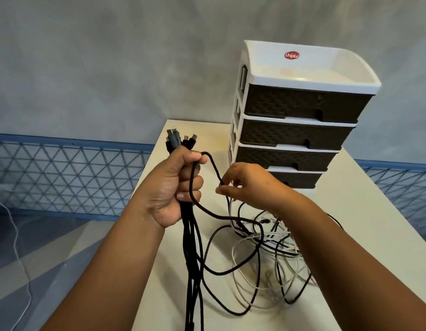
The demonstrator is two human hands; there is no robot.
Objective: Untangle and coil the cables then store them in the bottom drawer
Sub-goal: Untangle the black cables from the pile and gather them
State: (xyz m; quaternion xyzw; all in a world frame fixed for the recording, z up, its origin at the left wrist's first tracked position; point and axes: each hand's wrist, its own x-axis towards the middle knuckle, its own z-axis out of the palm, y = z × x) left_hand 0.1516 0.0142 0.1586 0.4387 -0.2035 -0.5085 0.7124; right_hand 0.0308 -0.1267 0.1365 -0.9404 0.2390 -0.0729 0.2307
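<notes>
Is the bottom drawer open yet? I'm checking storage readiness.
No, the bottom drawer sits shut in the white unit, like those above.

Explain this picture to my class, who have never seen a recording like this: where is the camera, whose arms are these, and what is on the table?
There is no machine here. One camera sits on a person's head and looks down at their own arms. The left hand grips a bundle of black cables, plug ends sticking up above the fist. The right hand pinches one black cable that loops over from the left fist. On the white table lies a tangle of black and white cables. Behind it stands a drawer unit with four dark drawers, all closed; the bottom drawer is partly hidden by the right hand.
</notes>
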